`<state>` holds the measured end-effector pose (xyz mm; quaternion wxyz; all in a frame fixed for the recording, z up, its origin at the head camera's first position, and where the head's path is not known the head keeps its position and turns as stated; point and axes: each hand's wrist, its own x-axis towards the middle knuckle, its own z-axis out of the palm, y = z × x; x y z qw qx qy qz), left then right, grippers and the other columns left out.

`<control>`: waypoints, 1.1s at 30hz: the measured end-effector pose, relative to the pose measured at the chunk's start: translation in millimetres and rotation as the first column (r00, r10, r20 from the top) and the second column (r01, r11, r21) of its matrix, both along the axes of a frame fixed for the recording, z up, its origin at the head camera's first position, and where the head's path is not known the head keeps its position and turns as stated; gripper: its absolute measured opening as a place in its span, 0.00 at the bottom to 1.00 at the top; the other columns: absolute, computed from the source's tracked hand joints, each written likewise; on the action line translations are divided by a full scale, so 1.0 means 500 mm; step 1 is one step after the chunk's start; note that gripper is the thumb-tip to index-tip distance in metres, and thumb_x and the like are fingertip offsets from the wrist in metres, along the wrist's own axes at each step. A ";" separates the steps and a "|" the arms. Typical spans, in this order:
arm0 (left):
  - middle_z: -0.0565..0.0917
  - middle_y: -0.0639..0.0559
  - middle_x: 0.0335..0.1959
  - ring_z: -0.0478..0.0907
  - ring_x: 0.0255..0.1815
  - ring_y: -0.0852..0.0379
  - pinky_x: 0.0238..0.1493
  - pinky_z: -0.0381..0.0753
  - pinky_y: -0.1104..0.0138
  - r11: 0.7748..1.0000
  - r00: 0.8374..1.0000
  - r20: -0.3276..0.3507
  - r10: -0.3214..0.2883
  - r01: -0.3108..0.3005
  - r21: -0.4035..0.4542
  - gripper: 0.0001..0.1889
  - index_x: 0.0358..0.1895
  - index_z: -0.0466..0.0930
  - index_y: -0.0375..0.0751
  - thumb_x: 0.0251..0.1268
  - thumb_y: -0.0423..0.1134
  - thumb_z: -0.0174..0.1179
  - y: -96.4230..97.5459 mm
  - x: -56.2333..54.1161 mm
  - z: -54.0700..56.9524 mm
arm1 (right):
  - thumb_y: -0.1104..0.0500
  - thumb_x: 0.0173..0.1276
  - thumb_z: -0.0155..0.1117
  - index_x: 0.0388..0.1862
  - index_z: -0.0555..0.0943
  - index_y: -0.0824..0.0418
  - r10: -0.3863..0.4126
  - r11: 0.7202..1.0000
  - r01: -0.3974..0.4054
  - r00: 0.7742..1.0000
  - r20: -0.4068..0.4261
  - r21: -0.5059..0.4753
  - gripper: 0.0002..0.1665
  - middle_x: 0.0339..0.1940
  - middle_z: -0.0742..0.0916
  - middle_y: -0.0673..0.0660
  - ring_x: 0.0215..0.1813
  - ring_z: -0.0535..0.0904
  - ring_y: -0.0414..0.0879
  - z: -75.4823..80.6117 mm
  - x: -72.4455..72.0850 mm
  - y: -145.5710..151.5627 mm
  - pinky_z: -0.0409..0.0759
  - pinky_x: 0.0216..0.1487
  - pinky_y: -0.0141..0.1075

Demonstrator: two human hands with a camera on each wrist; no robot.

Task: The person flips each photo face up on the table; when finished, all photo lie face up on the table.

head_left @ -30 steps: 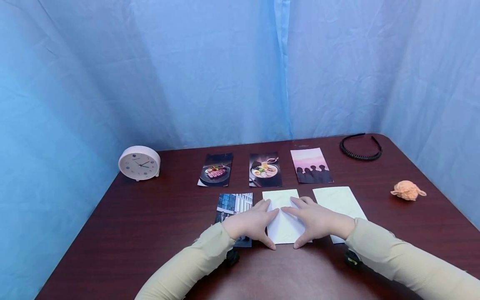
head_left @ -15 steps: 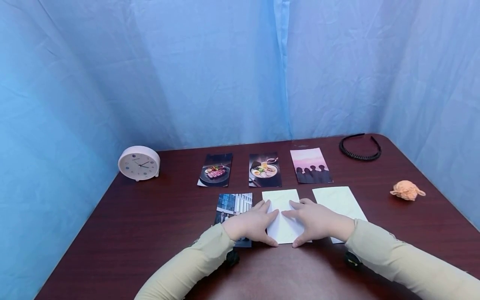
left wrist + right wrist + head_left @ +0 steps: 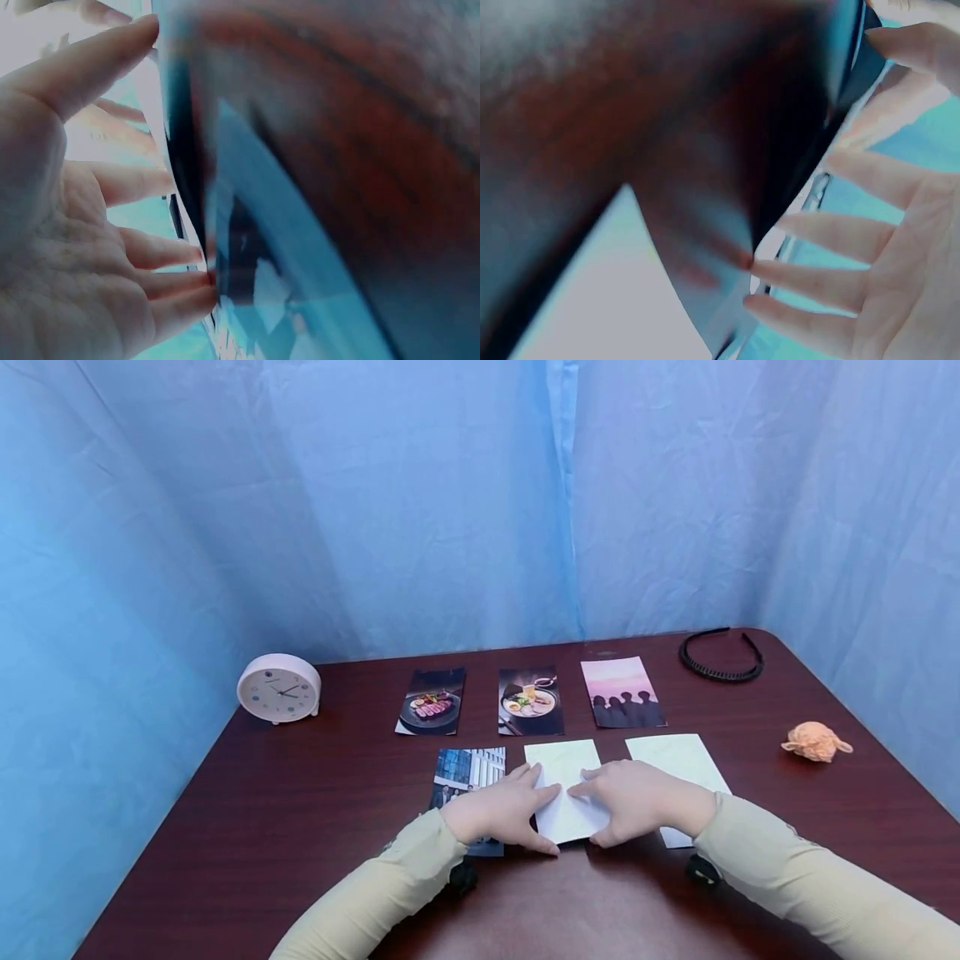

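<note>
In the head view both hands are over the middle white-backed photo print (image 3: 572, 777), white side up. Its near edge is slightly raised, with a dark gap under it. My left hand (image 3: 504, 810) touches the left side with spread, fairly straight fingers, its thumb by the near edge. My right hand (image 3: 637, 800) pinches the right side, thumb at the raised near corner and fingertips on top. The right wrist view shows the thumb (image 3: 907, 45) against the print's dark underside. Beneath my left wrist lies a photo of people before a building (image 3: 468, 768); another white-backed print (image 3: 686, 760) lies partly under my right wrist.
Three picture prints line the back: a steak plate (image 3: 431, 702), a ramen bowl (image 3: 530, 702) and silhouettes against a pink sky (image 3: 622, 692). A white clock (image 3: 279, 687) stands left. A black headband (image 3: 722, 668) and an orange yarn-like bundle (image 3: 816, 741) lie right.
The middle print's near edge has risen a little off the table. My right hand's thumb has shifted in at the near corner and its fingers have drawn together. My left hand has barely moved.
</note>
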<state>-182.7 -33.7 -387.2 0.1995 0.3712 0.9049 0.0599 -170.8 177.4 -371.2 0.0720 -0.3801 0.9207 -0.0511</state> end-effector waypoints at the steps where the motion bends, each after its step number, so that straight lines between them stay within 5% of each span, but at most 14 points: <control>1: 0.54 0.39 0.74 0.49 0.76 0.44 0.72 0.57 0.58 1.000 1.000 0.008 -0.007 0.006 0.014 0.41 0.72 0.60 0.49 0.57 0.62 0.61 -0.002 -0.001 0.001 | 0.46 0.47 0.70 0.51 0.83 0.59 0.017 1.000 -0.017 1.000 0.007 -0.016 0.31 0.45 0.87 0.59 0.35 0.82 0.46 0.003 -0.002 0.003 0.79 0.36 0.40; 7: 0.66 0.45 0.70 0.60 0.72 0.52 0.69 0.62 0.64 0.991 0.996 0.032 -0.081 0.077 0.111 0.31 0.68 0.67 0.47 0.65 0.56 0.55 -0.018 -0.007 0.011 | 0.54 0.50 0.66 0.48 0.84 0.58 0.024 0.993 -0.011 0.994 0.108 -0.114 0.24 0.28 0.86 0.46 0.22 0.66 0.32 0.013 -0.012 0.021 0.68 0.26 0.28; 9: 0.71 0.49 0.66 0.68 0.66 0.57 0.66 0.67 0.67 0.986 0.995 0.048 -0.090 0.082 0.146 0.27 0.67 0.69 0.47 0.68 0.53 0.53 -0.023 -0.007 0.014 | 0.55 0.52 0.65 0.47 0.85 0.58 0.020 0.990 -0.001 0.991 0.131 -0.144 0.22 0.30 0.88 0.47 0.23 0.70 0.31 0.013 -0.014 0.026 0.71 0.27 0.28; 12: 0.80 0.53 0.55 0.77 0.44 0.65 0.53 0.74 0.72 0.977 0.993 0.089 -0.076 0.056 0.205 0.22 0.64 0.72 0.47 0.71 0.49 0.50 -0.027 -0.009 0.015 | 0.58 0.54 0.62 0.47 0.85 0.61 0.011 0.980 0.025 0.983 0.181 -0.195 0.20 0.31 0.89 0.48 0.27 0.78 0.32 0.012 -0.017 0.033 0.74 0.30 0.29; 14: 0.84 0.52 0.42 0.74 0.27 0.67 0.40 0.75 0.75 0.968 0.991 0.113 -0.065 0.035 0.248 0.20 0.63 0.74 0.47 0.72 0.45 0.50 -0.027 -0.011 0.013 | 0.60 0.56 0.61 0.47 0.85 0.62 0.000 0.973 0.049 0.978 0.211 -0.226 0.19 0.33 0.89 0.49 0.33 0.83 0.34 0.013 -0.019 0.036 0.78 0.33 0.30; 22: 0.82 0.57 0.27 0.69 0.21 0.70 0.31 0.71 0.78 0.924 0.999 -0.034 0.013 0.001 0.381 0.09 0.43 0.84 0.42 0.69 0.38 0.54 -0.018 -0.017 0.007 | 0.60 0.63 0.60 0.45 0.84 0.63 -0.042 0.910 0.118 0.980 0.196 -0.397 0.13 0.29 0.88 0.46 0.32 0.82 0.32 0.021 -0.023 0.048 0.81 0.36 0.32; 25: 0.76 0.55 0.18 0.65 0.15 0.66 0.23 0.65 0.76 0.886 0.995 -0.009 0.097 -0.083 0.457 0.08 0.41 0.83 0.41 0.69 0.39 0.54 -0.016 -0.020 0.008 | 0.59 0.64 0.63 0.47 0.83 0.63 -0.102 0.850 0.195 0.972 0.210 -0.490 0.14 0.33 0.88 0.49 0.35 0.82 0.34 0.018 -0.027 0.053 0.80 0.37 0.32; 30: 0.83 0.49 0.24 0.66 0.14 0.65 0.19 0.65 0.74 0.781 0.972 0.109 0.207 -0.231 0.581 0.12 0.51 0.80 0.43 0.69 0.39 0.56 -0.018 -0.025 0.011 | 0.56 0.64 0.65 0.50 0.82 0.62 -0.223 0.732 0.363 0.927 0.302 -0.576 0.17 0.43 0.87 0.55 0.43 0.82 0.37 0.011 -0.035 0.058 0.80 0.41 0.31; 33: 0.82 0.50 0.22 0.66 0.14 0.65 0.19 0.65 0.74 0.726 0.961 0.125 0.245 -0.268 0.633 0.11 0.50 0.81 0.43 0.68 0.40 0.57 -0.020 -0.028 0.012 | 0.56 0.64 0.66 0.50 0.82 0.61 -0.249 0.683 0.420 0.903 0.350 -0.597 0.17 0.47 0.86 0.57 0.44 0.80 0.39 0.008 -0.038 0.061 0.80 0.41 0.31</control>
